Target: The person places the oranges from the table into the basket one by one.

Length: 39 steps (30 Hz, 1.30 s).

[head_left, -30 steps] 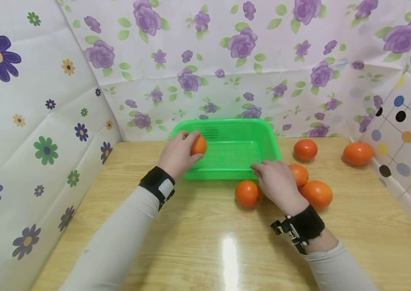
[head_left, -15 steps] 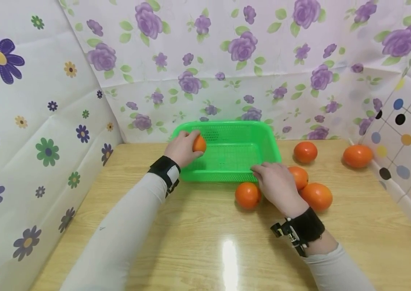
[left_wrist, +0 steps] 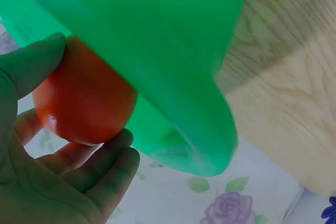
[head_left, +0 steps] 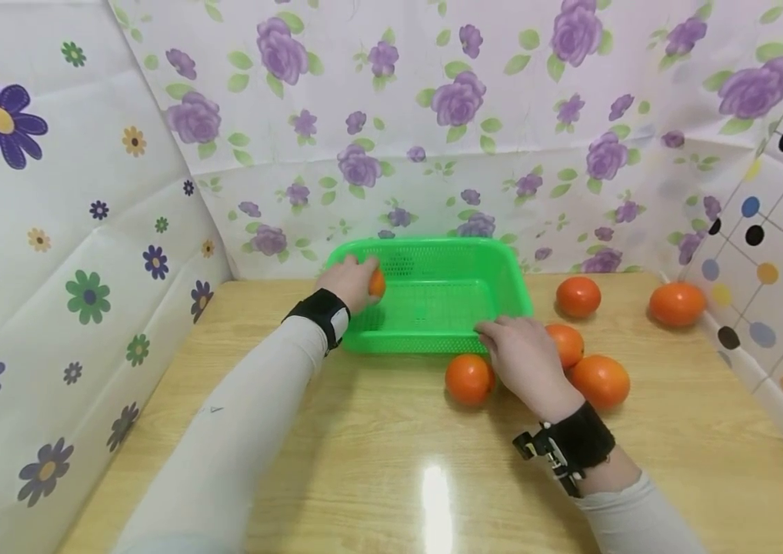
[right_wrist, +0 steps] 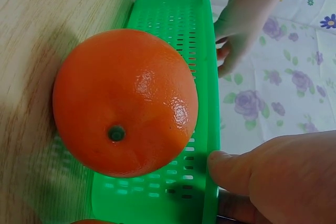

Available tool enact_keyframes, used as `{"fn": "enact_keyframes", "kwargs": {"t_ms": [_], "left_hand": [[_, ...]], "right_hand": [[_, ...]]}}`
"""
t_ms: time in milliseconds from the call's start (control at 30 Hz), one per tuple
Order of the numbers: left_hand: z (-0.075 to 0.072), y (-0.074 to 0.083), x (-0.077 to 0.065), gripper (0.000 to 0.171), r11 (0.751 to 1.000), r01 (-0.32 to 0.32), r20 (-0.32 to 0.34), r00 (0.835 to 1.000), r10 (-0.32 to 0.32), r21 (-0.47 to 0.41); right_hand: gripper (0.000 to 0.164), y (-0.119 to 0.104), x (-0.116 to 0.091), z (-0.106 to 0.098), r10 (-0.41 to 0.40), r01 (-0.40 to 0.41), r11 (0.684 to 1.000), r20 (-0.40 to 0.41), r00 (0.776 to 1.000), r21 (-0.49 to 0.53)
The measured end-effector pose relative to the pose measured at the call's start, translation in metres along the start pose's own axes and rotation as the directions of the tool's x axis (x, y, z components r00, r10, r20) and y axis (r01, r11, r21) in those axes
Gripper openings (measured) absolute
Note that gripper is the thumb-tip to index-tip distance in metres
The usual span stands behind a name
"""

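Note:
In the head view a green plastic basket point(head_left: 426, 344) stands against the back cloth. Over its left end my left hand point(head_left: 347, 282) holds an orange point(left_wrist: 86, 98), thumb on one side and fingertips on the other. The basket's rim partly covers that fruit in the left wrist view. My right hand point(head_left: 524, 360) pinches the basket's near rim toward the right corner, its thumb point(right_wrist: 231, 171) on the outer side. Just in front of the basket, left of that hand, lies another orange point(head_left: 470, 379); its green stem end shows large in the right wrist view.
Right of my right hand, two oranges point(head_left: 601, 382) lie close together, one partly behind the hand. Farther back are an orange-red fruit point(head_left: 578, 297) and another point(head_left: 678, 305) by the right wall. Patterned cloth walls bound the wooden table point(head_left: 364, 477).
My left hand has moved slightly right and lower into the basket's left end with the orange. My right hand keeps its hold on the rim. The head view has tilted a little upward.

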<state>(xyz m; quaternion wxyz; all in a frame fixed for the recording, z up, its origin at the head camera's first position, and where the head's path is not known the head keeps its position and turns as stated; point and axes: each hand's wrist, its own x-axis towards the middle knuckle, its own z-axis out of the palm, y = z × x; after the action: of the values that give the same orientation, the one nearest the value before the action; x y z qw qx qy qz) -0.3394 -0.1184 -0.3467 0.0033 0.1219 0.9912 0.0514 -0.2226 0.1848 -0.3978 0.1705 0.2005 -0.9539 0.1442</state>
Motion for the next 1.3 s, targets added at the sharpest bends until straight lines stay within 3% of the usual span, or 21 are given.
{"fn": "enact_keyframes", "kwargs": {"t_ms": [400,733,1300], "left_hand": [[0.007,-0.003,0.013,0.077,1.0,0.008,0.097,0.995,-0.009,0.012],[0.012,0.0,0.014,0.077,0.998,-0.007,0.197,0.98,-0.004,0.054],[0.013,0.007,0.007,0.072,0.998,-0.006,0.19,0.982,-0.006,0.063]], "right_hand": [[0.023,-0.002,0.0,0.002,-0.008,0.008,1.0,-0.01,1.0,-0.009],[0.022,-0.002,0.0,0.0,0.0,0.0,1.0,-0.013,1.0,-0.004],[0.022,-0.001,0.0,0.001,0.0,0.0,1.0,-0.011,1.0,-0.006]]}}
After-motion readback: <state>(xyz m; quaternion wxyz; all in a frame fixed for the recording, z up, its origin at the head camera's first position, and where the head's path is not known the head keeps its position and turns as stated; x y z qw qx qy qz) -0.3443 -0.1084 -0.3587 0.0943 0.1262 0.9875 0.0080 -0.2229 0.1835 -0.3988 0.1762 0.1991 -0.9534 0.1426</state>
